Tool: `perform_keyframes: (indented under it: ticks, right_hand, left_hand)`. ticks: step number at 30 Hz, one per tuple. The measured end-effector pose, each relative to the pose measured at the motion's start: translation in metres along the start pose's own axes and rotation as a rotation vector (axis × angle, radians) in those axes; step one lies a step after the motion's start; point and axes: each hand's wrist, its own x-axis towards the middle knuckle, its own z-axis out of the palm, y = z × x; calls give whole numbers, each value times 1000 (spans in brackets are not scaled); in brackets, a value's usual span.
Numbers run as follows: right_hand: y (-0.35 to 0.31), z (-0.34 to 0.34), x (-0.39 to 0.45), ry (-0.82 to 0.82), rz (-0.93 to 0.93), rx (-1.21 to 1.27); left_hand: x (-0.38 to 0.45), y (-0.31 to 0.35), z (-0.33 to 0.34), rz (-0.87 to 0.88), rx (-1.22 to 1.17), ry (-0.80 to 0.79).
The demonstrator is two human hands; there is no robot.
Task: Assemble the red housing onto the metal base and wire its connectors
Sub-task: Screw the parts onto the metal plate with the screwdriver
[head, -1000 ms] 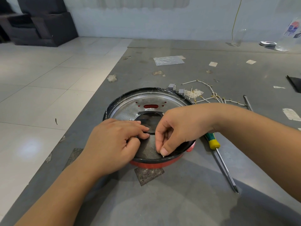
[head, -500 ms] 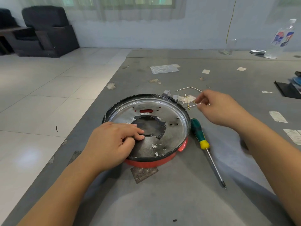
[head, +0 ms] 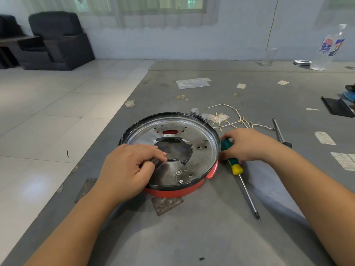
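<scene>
The bottle (head: 328, 48) label's print is too blurred to read
</scene>
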Motion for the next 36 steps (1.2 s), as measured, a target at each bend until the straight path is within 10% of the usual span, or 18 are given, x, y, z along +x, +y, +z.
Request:
perform_keyframes:
  ticks: [14, 36]
  right_hand:
    - [-29, -52, -5, 275, -246, 1097]
    - [-69, -21, -7, 340, -523, 855]
  left_hand:
    - [0, -4, 0, 53, -20, 33]
    - [-7, -16, 0, 359, 191, -81]
